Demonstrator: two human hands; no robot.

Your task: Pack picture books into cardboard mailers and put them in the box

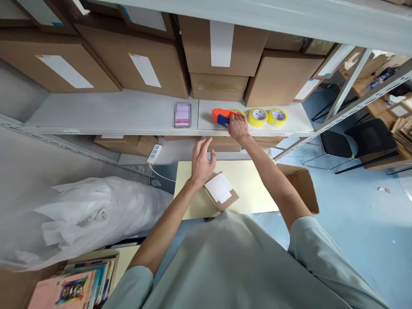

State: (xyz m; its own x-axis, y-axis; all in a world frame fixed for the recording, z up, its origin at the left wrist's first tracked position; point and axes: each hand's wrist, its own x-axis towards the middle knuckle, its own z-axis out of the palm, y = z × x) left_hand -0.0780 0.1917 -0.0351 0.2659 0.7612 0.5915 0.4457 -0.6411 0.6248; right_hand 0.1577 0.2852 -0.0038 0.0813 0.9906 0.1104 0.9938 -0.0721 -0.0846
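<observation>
On the shelf, my right hand is closed around the near end of an orange and blue tape dispenser, which carries a yellow roll partly covered by the hand. Two yellow tape rolls, one beside the hand and another farther right, lie on the same shelf. My left hand is raised with its fingers apart and holds nothing. Just below it, a small cardboard box with a white label rests at an angle on the pale yellow table.
Large cardboard boxes line the back of the shelf. A blurred purple item lies left of the dispenser. A power strip hangs below. A bulky white sack stands left, an open carton right of the table.
</observation>
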